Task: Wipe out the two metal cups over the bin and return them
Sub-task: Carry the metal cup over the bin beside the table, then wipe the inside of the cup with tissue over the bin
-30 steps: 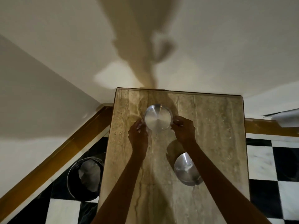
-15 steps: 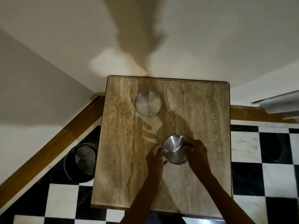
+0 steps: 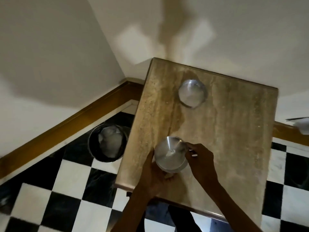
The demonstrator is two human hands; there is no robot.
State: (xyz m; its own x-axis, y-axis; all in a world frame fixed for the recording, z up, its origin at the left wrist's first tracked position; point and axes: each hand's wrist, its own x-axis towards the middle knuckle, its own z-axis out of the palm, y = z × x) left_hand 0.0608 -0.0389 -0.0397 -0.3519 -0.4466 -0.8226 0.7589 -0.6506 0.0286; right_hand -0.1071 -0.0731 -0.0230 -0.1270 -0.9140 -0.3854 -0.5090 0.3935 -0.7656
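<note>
Two round metal cups are on the beige stone table (image 3: 234,148). The far cup (image 3: 192,93) stands alone near the table's back edge. The near cup (image 3: 170,154) is between my two hands near the table's front left corner and looks lifted slightly. My left hand (image 3: 153,174) cups its lower left side and underside. My right hand (image 3: 199,160) grips its right rim with the fingertips. The round dark bin (image 3: 107,144) stands on the floor left of the table, with crumpled white material inside.
The floor is black and white checkered tile (image 3: 70,195). A wooden skirting board (image 3: 66,126) runs along the white wall behind the bin. A pale object (image 3: 301,124) juts in at the right edge.
My hands left the far cup, came to the near cup and now hold it. The view has swung left, bringing the bin closer to centre.
</note>
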